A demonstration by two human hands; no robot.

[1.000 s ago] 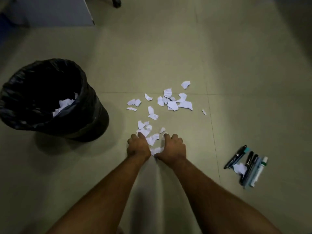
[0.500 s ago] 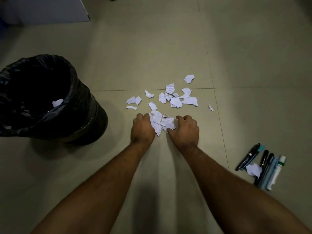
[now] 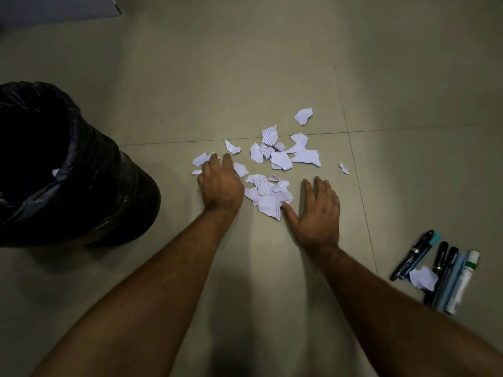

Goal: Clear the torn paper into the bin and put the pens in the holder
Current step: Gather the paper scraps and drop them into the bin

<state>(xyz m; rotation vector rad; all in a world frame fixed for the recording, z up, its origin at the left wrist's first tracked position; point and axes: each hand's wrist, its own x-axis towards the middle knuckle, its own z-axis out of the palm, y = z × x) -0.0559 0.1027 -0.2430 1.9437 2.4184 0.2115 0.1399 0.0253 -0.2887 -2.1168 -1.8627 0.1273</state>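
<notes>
Torn white paper scraps lie on the tiled floor. A gathered heap of scraps sits between my hands, and looser scraps are spread just beyond it. My left hand lies flat on the floor, its fingers touching two small scraps at the left. My right hand rests open on the floor, its thumb against the heap's right edge. A bin lined with a black bag stands at the left, with a scrap inside. Several pens and markers lie at the right, with one scrap on them.
A single small scrap lies apart on the right of the spread. A pale panel's corner shows at the top left. No pen holder is in view.
Both hands pushed the near scraps forward into a heap, then spread apart and opened. The left hand reached out to the scraps at the left. The camera moved closer.
</notes>
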